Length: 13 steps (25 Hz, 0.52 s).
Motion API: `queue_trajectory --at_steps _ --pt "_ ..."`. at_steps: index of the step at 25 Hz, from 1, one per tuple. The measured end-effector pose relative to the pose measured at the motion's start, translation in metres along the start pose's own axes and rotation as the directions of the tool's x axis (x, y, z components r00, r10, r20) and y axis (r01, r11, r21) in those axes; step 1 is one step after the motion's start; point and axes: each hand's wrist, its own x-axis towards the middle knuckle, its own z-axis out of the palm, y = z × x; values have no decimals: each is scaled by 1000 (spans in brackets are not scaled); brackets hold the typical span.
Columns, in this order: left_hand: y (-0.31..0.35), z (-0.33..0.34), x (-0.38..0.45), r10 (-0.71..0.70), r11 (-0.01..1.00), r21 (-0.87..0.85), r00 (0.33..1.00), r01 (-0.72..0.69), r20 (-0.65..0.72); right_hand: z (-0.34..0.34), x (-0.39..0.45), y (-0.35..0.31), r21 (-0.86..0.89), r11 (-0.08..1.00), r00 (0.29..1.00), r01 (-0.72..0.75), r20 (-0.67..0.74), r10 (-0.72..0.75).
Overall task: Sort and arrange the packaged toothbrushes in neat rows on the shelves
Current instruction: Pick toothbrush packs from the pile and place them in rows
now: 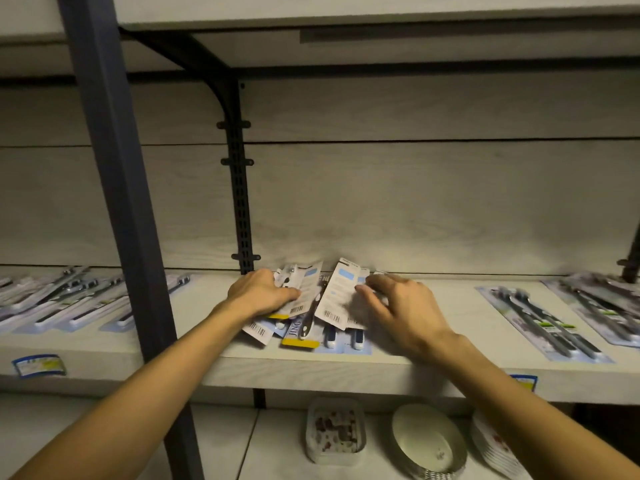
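The left fingers (289,293) are curled over the top of a tilted pack (302,292), with the left hand (258,293) gripping it from the left side so its barcode end points down toward the shelf (433,344). The right fingers (375,282) are spread and slightly bent, their tips resting on the face of a second pack (337,295); the thumb lies on its right edge, though whether the right hand (403,311) grips this pack or only presses on it cannot be told.

Both packs lean over a loose pile (311,336) of toothbrush packs lying just below and between the two sets of fingers, overlapping at odd angles, one with a yellow end strip. Well to the left of the left fingers, beyond a dark post (121,188), a row (79,299) of packs lies side by side. Well to the right of the right fingers, more packs (547,320) lie flat in a line.

Below the hands, on a lower shelf, sit a square box (336,431), a round dish (429,438) and a stack of plates (495,445). Blue price tags (38,365) are fixed to the shelf's front edge.
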Motion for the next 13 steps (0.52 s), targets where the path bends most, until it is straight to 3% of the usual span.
queue_trajectory --at_steps 5,9,13 --pt "1 0 1 -13 999 -44 1000 13 -3 -14 -10 25 189 966 944 -175 -247 220" --pt "-2 3 10 -54 988 -144 998 56 18 -18 -20 42 361 897 890 -254 -276 363" --pt "-5 5 14 -80 971 -223 996 87 43 -23 -29 52 411 862 849 -296 -300 435"
